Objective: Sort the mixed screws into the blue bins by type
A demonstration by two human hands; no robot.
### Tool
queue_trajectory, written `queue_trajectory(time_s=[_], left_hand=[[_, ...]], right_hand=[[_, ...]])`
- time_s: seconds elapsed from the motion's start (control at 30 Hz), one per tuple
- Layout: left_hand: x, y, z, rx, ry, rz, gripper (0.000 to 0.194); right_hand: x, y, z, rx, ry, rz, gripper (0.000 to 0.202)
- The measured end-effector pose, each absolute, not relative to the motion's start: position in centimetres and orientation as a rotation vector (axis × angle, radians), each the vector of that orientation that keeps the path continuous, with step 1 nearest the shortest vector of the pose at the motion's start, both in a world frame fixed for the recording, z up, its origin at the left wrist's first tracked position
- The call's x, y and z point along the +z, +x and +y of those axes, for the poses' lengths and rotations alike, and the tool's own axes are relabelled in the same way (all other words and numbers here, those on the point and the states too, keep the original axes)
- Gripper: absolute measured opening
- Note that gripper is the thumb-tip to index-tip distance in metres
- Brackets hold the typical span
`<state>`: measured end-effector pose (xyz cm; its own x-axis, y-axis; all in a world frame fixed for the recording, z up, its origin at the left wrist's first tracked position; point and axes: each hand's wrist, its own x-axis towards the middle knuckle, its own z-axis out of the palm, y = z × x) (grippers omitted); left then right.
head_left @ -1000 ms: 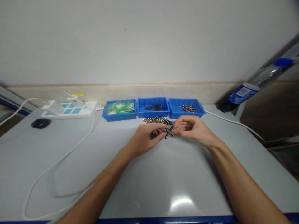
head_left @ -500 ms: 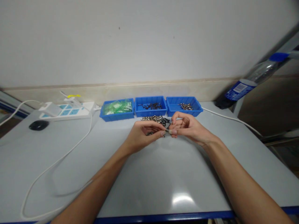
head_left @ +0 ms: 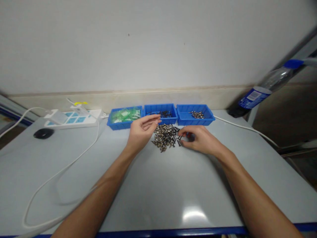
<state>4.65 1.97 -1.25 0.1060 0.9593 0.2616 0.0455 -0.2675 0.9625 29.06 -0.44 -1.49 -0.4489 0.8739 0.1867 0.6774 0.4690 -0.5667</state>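
Blue plastic makes up the three trays that stand in a row at the back of the worktop [head_left: 158, 191]. Dark screws [head_left: 165, 114] lie in the middle tray [head_left: 170, 121], and a small cluster of silvery screws [head_left: 198, 114] lies in the right tray [head_left: 195, 122]. The left tray [head_left: 120, 126] is filled with green and clear plastic packets [head_left: 125, 114]. Judged by how things lie, the work looks only partly done: some screws are in two of the trays, each with its own colour, while a larger, mixed heap [head_left: 162, 135] lies loose on the worktop just in front of them, silvery for the most part, with dark ones thickest on its right side.

The heap sits between the hands. The left hand [head_left: 142, 132] is raised at its left, fingertips in front of the middle tray and partly covering it from view; thumb and fingers come close together, but I cannot tell whether they pinch a screw. The right hand [head_left: 199, 140] is low at the heap's right edge, its thumb and forefinger parted beside a few dark screws [head_left: 178, 142]; no firm grip shows, and whether the fingertips touch any of them is too small to make out.
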Motion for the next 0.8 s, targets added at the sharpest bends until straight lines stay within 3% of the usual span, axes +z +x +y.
queue_trajectory(time_s=[0.1, 0.43, 0.57, 0.8], left_hand=[[-1.4, 4.7, 1.0, 1.263, 1.586, 1.087, 0.018], [-1.3, 5.3, -0.4, 1.229, 1.826, 1.074, 0.016], [-1.2, 5.4, -0.7, 1.207, 1.847, 1.034, 0.018], [-1.3, 5.6, -0.7, 1.079, 1.661, 0.857, 0.02]], right_hand=[[-1.7, 28.7, -0.4, 0.596, -1.292, -2.271, 0.017], [-1.7, 28.5, -0.7, 0.692, -1.245, -2.119, 0.019], [-1.4, 27.7, -0.9, 0.959, -1.164, -1.789, 0.013], [-0.9, 26.8, -1.1, 1.432, -0.951, -1.359, 0.03]])
